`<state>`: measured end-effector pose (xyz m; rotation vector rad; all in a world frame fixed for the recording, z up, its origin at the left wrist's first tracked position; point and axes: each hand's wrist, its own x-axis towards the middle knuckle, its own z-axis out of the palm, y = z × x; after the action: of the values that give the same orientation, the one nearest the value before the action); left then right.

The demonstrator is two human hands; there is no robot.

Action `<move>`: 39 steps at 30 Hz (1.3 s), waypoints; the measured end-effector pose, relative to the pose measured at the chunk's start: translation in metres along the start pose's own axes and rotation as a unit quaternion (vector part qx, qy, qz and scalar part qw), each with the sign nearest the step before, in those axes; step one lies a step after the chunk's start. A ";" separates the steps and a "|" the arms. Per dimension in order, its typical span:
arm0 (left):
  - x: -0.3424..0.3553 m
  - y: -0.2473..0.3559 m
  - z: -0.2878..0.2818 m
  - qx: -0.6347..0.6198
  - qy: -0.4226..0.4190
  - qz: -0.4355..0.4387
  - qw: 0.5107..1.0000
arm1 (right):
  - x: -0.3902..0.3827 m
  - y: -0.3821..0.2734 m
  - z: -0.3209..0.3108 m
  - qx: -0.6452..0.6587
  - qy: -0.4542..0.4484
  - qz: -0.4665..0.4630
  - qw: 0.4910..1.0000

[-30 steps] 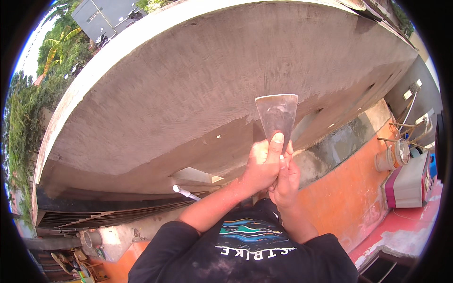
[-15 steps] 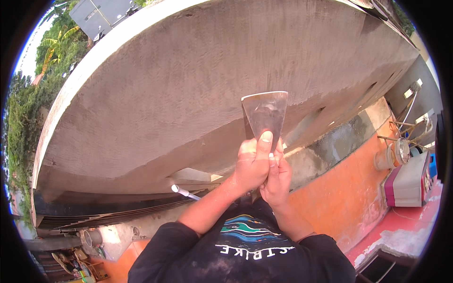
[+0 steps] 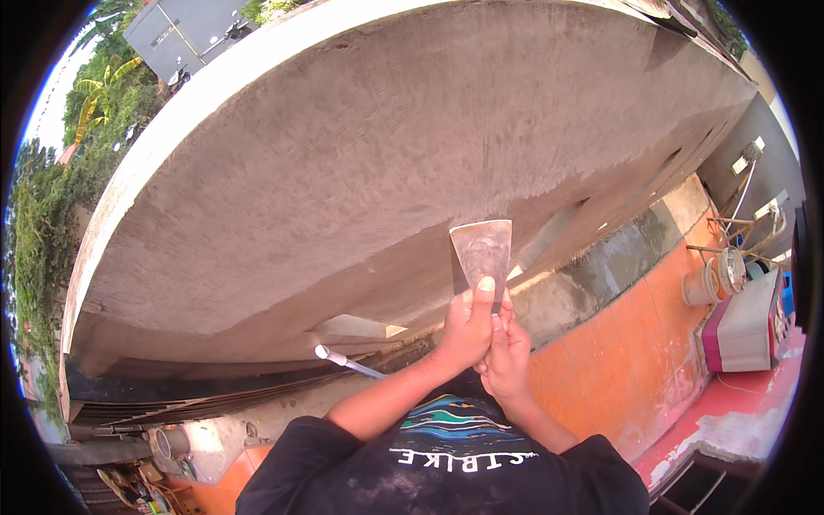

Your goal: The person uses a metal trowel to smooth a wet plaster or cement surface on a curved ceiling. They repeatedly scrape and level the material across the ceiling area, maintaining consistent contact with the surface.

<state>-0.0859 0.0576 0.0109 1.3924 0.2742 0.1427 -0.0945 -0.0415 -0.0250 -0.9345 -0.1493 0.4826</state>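
A scraper (image 3: 484, 249) with a broad, flaring metal blade points up the wall, its wide edge at or close to the grey-brown plastered wall (image 3: 360, 154). My left hand (image 3: 468, 330) is wrapped round its lower end, the thumb stretched along the blade. Just beside it, my right hand (image 3: 508, 352) closes on the same tool from the right, fingers pressed together. Both hands cover the handle. A dark shadow of the blade falls on the wall to its left.
A white pipe (image 3: 343, 359) juts out left of my forearm. Orange floor (image 3: 601, 352) runs along the wall's foot at right, near buckets (image 3: 702, 285) and a grey-and-magenta box-like object (image 3: 740, 330). Openings (image 3: 356, 326) break the lower wall. Plants (image 3: 43, 206) grow at far left.
Both hands have come down toward my body with the scraper, so its blade edge sits lower on the wall. The grip on it looks the same.
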 end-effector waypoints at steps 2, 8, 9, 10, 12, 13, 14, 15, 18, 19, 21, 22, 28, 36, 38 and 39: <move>0.002 0.013 -0.002 0.024 0.001 0.013 1.000 | 0.005 -0.005 0.012 0.006 0.026 -0.002 1.000; 0.019 0.067 0.000 0.004 -0.031 0.163 0.986 | 0.034 -0.042 0.036 -0.028 -0.065 -0.148 0.987; 0.019 0.071 0.003 -0.003 -0.038 0.163 0.986 | 0.033 -0.048 0.034 -0.022 -0.077 -0.150 0.985; 0.019 0.072 0.006 -0.022 -0.040 0.169 0.985 | 0.034 -0.052 0.032 -0.010 -0.078 -0.129 0.988; 0.008 0.064 0.013 0.012 -0.029 0.120 0.992 | 0.017 -0.050 0.028 -0.016 -0.036 -0.096 0.995; 0.003 0.055 0.015 0.026 -0.023 0.100 0.994 | 0.009 -0.044 0.026 -0.006 -0.011 -0.070 0.997; -0.001 0.045 0.015 0.048 -0.013 0.059 0.997 | 0.003 -0.037 0.022 0.016 0.002 -0.051 0.999; -0.004 0.034 0.014 0.027 -0.010 0.067 0.997 | -0.002 -0.030 0.017 0.011 0.025 -0.025 0.999; -0.006 0.005 0.008 -0.002 0.004 0.018 1.000 | -0.007 -0.012 0.003 0.014 0.026 0.013 0.999; -0.006 0.000 0.007 -0.010 0.006 0.010 1.000 | -0.006 -0.008 0.001 0.003 0.005 0.015 1.000; -0.003 0.002 0.003 -0.001 0.009 0.008 1.000 | -0.001 -0.005 0.002 -0.009 0.007 0.021 1.000; 0.000 0.008 0.003 0.016 0.011 0.020 1.000 | 0.003 -0.006 0.006 -0.010 0.026 0.022 0.999; 0.026 0.073 0.006 0.018 -0.035 0.168 0.985 | 0.043 -0.050 0.030 -0.001 -0.080 -0.127 0.989; -0.007 0.030 0.011 0.025 -0.006 -0.006 1.000 | -0.004 -0.025 0.012 0.037 -0.005 -0.009 0.999; -0.009 0.020 0.008 0.007 0.001 0.016 1.000 | -0.006 -0.015 0.006 0.026 0.009 0.008 1.000; -0.007 0.019 0.006 0.010 0.002 0.005 1.000 | -0.004 -0.012 0.006 0.006 -0.006 0.005 1.000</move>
<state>-0.0902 0.0533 0.0311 1.4145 0.2730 0.1527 -0.0963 -0.0451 -0.0114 -0.9202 -0.1526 0.4991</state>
